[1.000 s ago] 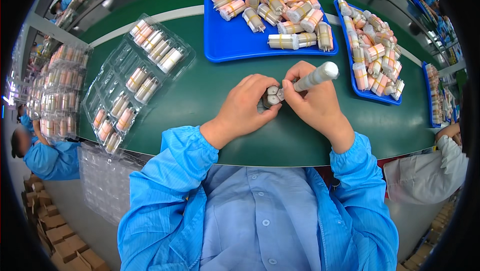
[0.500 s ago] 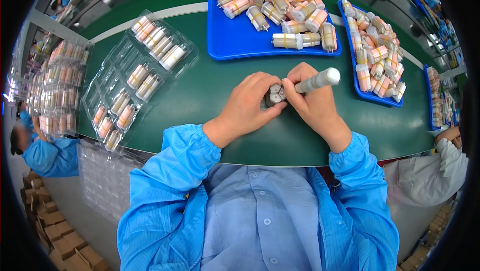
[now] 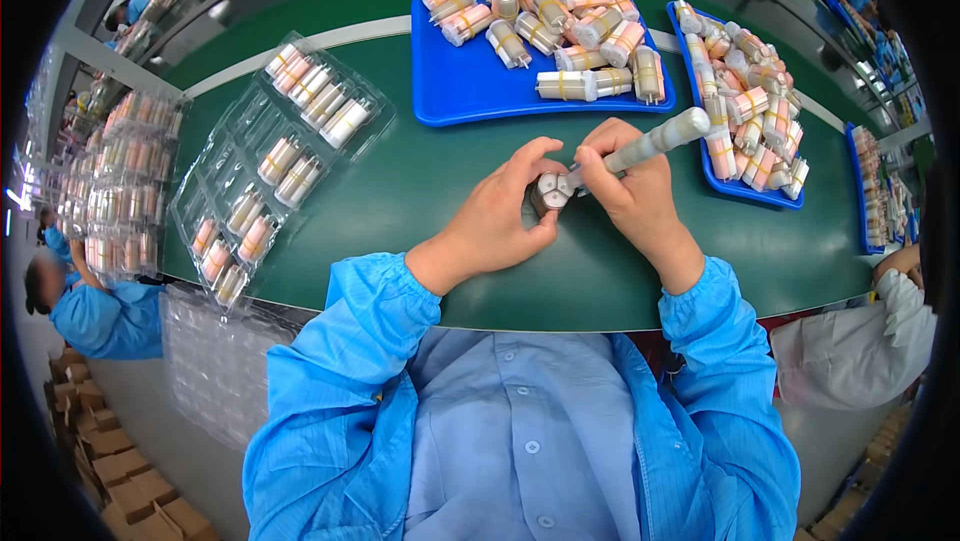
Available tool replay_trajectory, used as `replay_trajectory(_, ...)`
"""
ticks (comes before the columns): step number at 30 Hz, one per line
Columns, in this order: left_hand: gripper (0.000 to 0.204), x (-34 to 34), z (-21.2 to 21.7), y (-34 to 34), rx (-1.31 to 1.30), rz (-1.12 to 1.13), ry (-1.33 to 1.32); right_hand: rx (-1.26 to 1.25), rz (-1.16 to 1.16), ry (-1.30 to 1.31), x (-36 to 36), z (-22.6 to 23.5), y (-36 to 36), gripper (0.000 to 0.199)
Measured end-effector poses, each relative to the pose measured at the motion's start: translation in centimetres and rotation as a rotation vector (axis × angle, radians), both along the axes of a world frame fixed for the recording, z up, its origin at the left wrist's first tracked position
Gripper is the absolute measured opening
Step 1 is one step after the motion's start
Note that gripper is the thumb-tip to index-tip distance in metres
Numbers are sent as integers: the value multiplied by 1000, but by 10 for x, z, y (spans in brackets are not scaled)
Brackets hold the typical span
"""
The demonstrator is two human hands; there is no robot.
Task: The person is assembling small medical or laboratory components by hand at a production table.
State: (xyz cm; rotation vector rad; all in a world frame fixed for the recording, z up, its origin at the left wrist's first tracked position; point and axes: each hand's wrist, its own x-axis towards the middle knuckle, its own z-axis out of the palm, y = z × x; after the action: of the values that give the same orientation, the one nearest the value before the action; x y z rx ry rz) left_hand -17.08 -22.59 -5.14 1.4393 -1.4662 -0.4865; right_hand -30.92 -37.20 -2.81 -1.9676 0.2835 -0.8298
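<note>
My left hand [image 3: 490, 211] is closed round a small bundle of cylinders [image 3: 552, 191], its round pale ends facing up. In my right hand [image 3: 637, 196] is a tool with a thick, pale, wrapped handle [image 3: 655, 141], slanting up to the right. Its narrow tip meets the right edge of the bundle, though the exact contact is partly hidden by my fingers. Beyond my hands lies a blue tray [image 3: 460, 91] with many similar bundles [image 3: 565, 86], pink, grey and white, tied with yellow bands.
At the left, a clear plastic blister tray [image 3: 235, 146] holds several bundles in its pockets. A second full blue tray [image 3: 735, 189] stands at the right. Stacked filled blister trays [image 3: 120, 181] and a co-worker's blue sleeve [image 3: 110, 316] are far left; another person's pale sleeve [image 3: 840, 341] is at right.
The tool handle has swung to the right and up, and its tip now shows beside the bundle. My right fingers have drawn slightly away from the bundle. My left hand still holds it.
</note>
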Motion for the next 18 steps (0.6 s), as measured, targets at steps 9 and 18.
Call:
replay_trajectory(9,79,-2,-3,-1,-11,29,-45,-64,49,43,0,-2,4,12)
replay_trajectory(18,72,-8,-6,-4,-3,229,-184,37,-12,5,-2,-4,-2,12)
